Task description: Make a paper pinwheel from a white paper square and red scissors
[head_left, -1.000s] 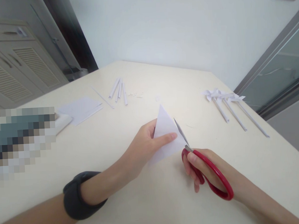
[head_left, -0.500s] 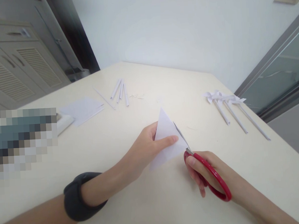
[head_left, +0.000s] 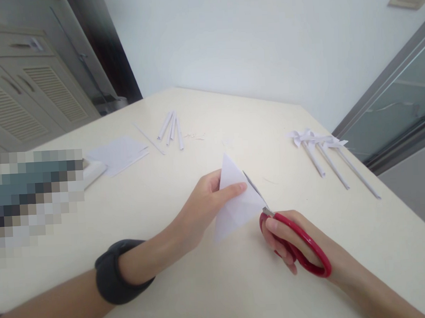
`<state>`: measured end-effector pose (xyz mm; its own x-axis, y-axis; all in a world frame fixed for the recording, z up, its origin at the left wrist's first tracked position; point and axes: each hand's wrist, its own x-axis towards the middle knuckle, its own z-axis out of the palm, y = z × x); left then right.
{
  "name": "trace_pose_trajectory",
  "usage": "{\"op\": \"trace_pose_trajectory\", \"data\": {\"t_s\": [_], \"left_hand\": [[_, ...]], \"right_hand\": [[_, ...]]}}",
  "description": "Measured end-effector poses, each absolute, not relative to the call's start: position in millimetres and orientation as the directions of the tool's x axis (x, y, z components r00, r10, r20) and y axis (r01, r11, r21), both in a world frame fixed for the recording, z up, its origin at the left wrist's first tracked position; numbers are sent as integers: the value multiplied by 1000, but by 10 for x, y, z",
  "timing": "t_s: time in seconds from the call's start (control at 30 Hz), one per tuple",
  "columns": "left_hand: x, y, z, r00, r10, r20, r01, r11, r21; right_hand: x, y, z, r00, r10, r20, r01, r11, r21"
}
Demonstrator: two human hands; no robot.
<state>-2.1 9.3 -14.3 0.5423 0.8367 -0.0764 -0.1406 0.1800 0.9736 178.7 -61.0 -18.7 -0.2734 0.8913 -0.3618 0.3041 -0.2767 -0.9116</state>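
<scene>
A white sheet of paper [head_left: 236,207] with creases across it is pinched in my left hand [head_left: 210,197], the thumb lying on its face and the other fingers behind. My right hand [head_left: 291,235] grips a pair of red-handled scissors [head_left: 311,244], fingers through the loops. The blades lie along the paper's right edge, with the pivot near its right corner. Part of the blades is hidden by the paper, so how far they are apart is hard to see.
Several rolled paper sticks [head_left: 170,128] and small scraps [head_left: 195,137] lie at the back. A stack of white sheets [head_left: 119,152] is at left, near a blurred-out object [head_left: 32,197]. Paper pinwheels on sticks [head_left: 320,148] lie at right. A wall [head_left: 206,40] borders the table.
The paper has tilted slightly in my left hand and shows its creases more. Both hands and the scissors have shifted a little; the scissors stay at the paper's right edge.
</scene>
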Motion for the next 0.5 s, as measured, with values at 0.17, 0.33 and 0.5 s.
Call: {"op": "trace_pose_trajectory", "data": {"t_s": [0.17, 0.33, 0.5], "left_hand": [[-10, 57, -102, 510, 855, -92, -135, 186, 973], [12, 27, -115, 522, 845, -115, -120, 206, 971], [-8, 37, -163, 566, 815, -124, -86, 208, 974]], "right_hand": [[1791, -625, -66, -364, 881, -302, 233, -227, -945], [1778, -624, -78, -315, 901, -298, 333, -189, -924], [1769, -632, -152, -283, 917, -281, 347, -175, -921]]}}
